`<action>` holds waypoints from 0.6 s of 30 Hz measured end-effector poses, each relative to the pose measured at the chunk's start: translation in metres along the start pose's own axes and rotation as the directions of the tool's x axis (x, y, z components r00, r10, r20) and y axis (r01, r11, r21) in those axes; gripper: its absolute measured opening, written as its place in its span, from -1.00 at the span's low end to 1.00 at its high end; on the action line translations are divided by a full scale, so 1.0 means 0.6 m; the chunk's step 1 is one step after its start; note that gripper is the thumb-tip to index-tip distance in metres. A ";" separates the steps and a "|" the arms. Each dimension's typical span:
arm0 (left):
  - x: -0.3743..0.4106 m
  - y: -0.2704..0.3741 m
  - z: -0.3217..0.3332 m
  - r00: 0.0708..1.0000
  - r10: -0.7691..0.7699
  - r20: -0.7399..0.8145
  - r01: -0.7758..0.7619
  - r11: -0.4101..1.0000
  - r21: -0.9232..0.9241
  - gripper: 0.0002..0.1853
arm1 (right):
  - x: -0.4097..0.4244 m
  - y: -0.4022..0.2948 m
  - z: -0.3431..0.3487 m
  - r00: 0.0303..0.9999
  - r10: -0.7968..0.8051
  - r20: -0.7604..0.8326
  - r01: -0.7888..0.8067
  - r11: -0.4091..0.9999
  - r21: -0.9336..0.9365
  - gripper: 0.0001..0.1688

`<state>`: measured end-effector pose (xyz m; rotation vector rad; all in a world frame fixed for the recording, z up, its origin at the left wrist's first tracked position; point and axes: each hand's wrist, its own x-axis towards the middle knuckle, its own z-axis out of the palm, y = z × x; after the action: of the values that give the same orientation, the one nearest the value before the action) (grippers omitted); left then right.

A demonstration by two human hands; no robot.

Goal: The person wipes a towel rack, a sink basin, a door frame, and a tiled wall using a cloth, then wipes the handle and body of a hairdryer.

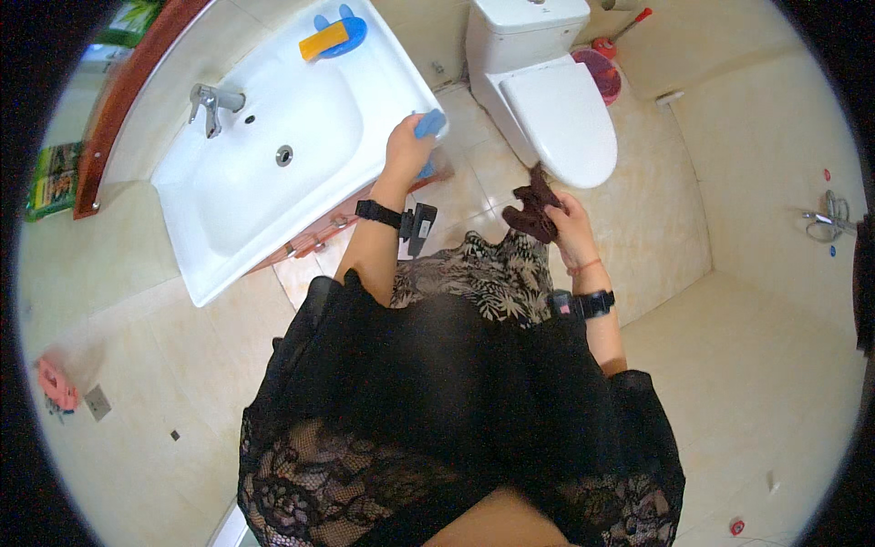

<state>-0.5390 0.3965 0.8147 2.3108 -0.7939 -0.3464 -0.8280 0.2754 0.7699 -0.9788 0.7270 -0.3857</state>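
My left hand [408, 149] grips a light blue cloth [431, 124] at the front right corner of the white washbasin [179, 236]. Part of the blue cloth hangs below the rim, beside the reddish cabinet front. Out over the tiled floor, my right hand [575, 229] pinches a crumpled dark brown cloth [533, 208], which dangles short of the toilet. A chrome faucet [213, 106] stands at the basin's back edge. In the far corner of the basin top, a yellow block [324, 41], perhaps a sponge or soap, rests on a blue animal-shaped dish [353, 39].
The white toilet [564, 119] has its lid down. Beyond it stand a pink bucket [601, 74] and a red-handled brush [632, 24]. A wood-framed mirror [130, 89] hangs above the basin. A chrome shower valve [828, 217] is on the right wall.
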 end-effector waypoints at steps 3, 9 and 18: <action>-0.020 0.037 -0.001 0.993 -0.107 -0.055 0.087 0.953 -0.290 -0.62 | 0.046 -0.001 0.050 0.993 0.015 0.115 -0.011 0.999 -0.032 -0.66; -0.005 0.092 0.006 0.992 -0.114 -0.061 0.065 0.847 -0.528 -0.59 | 0.202 -0.049 0.144 0.939 -0.155 0.307 0.277 0.868 -0.411 -0.46; -0.065 0.133 0.014 0.968 -0.227 0.105 0.243 0.751 -0.614 -0.61 | 0.265 -0.019 0.168 0.840 -0.076 0.537 0.331 0.857 -0.395 -0.46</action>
<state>-0.6087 0.3688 0.8628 1.7634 -0.3123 -0.6452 -0.6443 0.2359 0.7546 -1.5658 0.2207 -0.1183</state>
